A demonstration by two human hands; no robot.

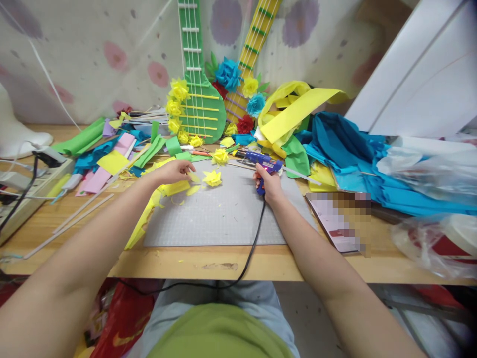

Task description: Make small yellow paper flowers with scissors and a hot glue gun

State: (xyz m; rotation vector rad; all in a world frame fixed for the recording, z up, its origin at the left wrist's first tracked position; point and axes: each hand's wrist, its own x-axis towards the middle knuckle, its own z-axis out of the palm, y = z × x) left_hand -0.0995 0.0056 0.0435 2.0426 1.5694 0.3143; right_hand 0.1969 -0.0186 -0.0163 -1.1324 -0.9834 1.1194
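My right hand (269, 185) is wrapped round a blue glue gun (266, 163), with a small light lit on its body. Its nozzle points left, and a pale glue stick (303, 175) sticks out behind. My left hand (174, 172) has its fingers bent in a pinch at a small pale yellow paper petal (193, 177). Just below lies another yellow petal (193, 190) on the grey cutting mat (219, 223). Right of that hand sits a yellow paper flower (212, 178), and a second yellow flower (220, 157) lies behind it.
A green paper guitar (204, 109) and a yellow one (251, 54), both with paper flowers, lean at the back. Paper scraps (112, 161) lie left, blue crepe paper (339, 144) right. A phone (337, 223) is beside the mat. The gun's black cord (254, 243) hangs over the table edge.
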